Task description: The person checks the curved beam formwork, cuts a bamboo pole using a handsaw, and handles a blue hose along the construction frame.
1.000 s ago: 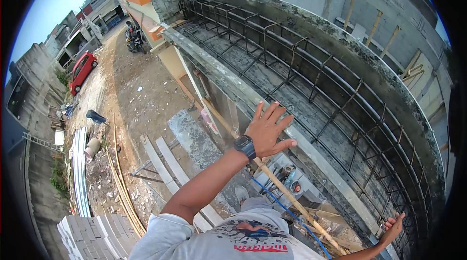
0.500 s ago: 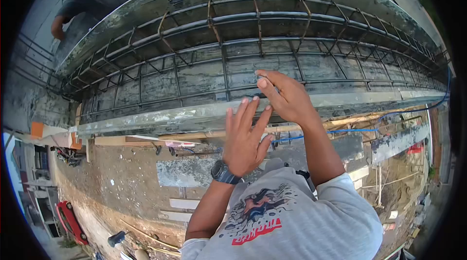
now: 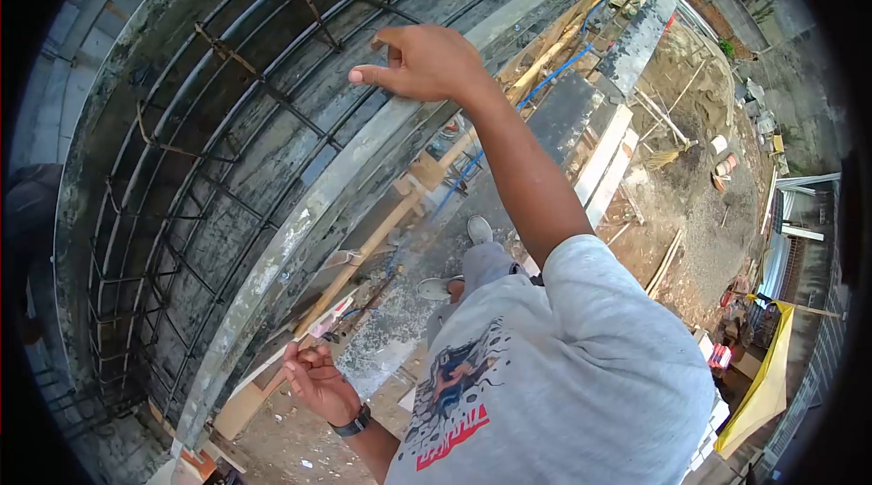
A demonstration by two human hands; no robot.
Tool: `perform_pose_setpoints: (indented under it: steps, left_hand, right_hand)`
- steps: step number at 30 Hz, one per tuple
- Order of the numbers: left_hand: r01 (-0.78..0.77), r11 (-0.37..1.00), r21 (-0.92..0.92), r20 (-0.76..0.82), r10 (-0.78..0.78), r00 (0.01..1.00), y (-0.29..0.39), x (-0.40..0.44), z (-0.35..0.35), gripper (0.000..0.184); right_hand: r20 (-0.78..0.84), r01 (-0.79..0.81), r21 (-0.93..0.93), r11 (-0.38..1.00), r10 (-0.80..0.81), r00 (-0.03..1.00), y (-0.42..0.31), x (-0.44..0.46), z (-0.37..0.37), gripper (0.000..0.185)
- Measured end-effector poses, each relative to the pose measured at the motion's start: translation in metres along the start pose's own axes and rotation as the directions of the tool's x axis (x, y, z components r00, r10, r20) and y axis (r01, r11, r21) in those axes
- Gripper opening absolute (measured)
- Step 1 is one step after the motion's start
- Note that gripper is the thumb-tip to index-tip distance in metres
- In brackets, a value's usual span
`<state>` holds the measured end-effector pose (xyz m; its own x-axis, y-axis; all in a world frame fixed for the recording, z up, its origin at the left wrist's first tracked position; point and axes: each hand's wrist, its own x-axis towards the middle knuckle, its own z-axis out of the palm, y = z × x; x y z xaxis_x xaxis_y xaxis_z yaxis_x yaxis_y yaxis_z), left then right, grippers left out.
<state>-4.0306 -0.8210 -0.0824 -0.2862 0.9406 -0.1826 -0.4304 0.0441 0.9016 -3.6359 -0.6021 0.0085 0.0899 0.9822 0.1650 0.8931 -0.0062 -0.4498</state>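
Observation:
My right hand [image 3: 418, 63] is at the top rim of the long concrete-stained form wall [image 3: 300, 222]. Its thumb and bent fingers stand apart over the trough, with nothing visible between them. Whether the palm presses on the rim is hidden. Lower down, on the outer side of the wall, my left hand [image 3: 320, 385] has its fingers curled in toward the palm, and I see nothing in it. A dark watch sits on that wrist. Inside the trough runs a cage of steel rebar [image 3: 259, 76], tied with bent stirrups.
A wooden beam [image 3: 363, 249] runs along the outside of the wall. A blue hose [image 3: 549, 78] trails beside it. Far below lie planks [image 3: 607, 167], the ground, and my shoes [image 3: 480, 229]. A yellow tarp [image 3: 756, 385] hangs at lower right. Another person [image 3: 32, 212] is dimly visible at left.
The view has turned and tilted. My hands, close together near the rim before, are now far apart: the left has dropped outside the wall and curled its fingers; the right stays by the rim.

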Motion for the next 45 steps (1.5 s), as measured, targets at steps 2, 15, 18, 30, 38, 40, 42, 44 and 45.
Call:
perform_pose_setpoints:
  steps: [2, 15, 18, 30, 38, 40, 42, 44, 45]
  left_hand:
    - [0.038, 0.996, -0.084, 0.143, -0.025, 0.989, -0.003, -0.005, 0.006, 0.034]
    - [-0.320, 0.266, 0.909, 0.261, 0.232, 0.937, -0.134, -0.015, -0.190, 0.036]
    - [-0.184, 0.073, 0.980, 0.172, 0.145, 0.974, -0.145, -0.004, -0.220, 0.033]
    - [-0.073, -0.058, 0.996, 0.076, 0.049, 0.996, -0.147, 0.155, -0.296, 0.041]
    - [-0.105, -0.442, 0.891, -0.002, -0.234, 0.972, -0.176, 0.192, -0.293, 0.040]
    - [-0.091, -0.469, 0.878, -0.011, -0.210, 0.978, -0.179, 0.193, -0.279, 0.039]
    - [-0.063, -0.473, 0.879, -0.028, -0.183, 0.983, -0.181, 0.190, -0.268, 0.038]
    - [-0.081, -0.520, 0.850, -0.013, -0.176, 0.984, -0.184, 0.186, -0.255, 0.037]
    - [-0.087, -0.545, 0.834, -0.008, -0.170, 0.985, -0.184, 0.185, -0.250, 0.037]
  right_hand:
    - [-0.002, -0.042, 0.023, 0.999, 0.042, 0.999, 0.000, 0.003, 0.003, 0.077]
    - [-0.046, -0.018, 0.043, 0.999, 0.020, 0.999, 0.007, 0.012, 0.012, 0.067]
    - [-0.038, -0.018, 0.046, 0.999, 0.020, 0.999, 0.005, 0.011, 0.013, 0.068]
    - [-0.076, 0.011, 0.070, 0.997, -0.005, 0.997, 0.012, 0.011, 0.018, 0.061]
    - [-0.097, 0.015, 0.102, 0.995, -0.005, 0.995, 0.010, 0.011, 0.018, 0.050]
    - [-0.090, 0.000, 0.100, 0.995, 0.009, 0.996, 0.009, 0.012, 0.017, 0.050]
    - [-0.083, -0.012, 0.101, 0.995, 0.020, 0.996, 0.009, 0.011, 0.017, 0.050]
    - [-0.079, -0.015, 0.109, 0.994, 0.023, 0.997, 0.008, 0.012, 0.016, 0.050]
    - [-0.070, -0.019, 0.108, 0.994, 0.026, 0.997, 0.009, 0.014, 0.017, 0.053]
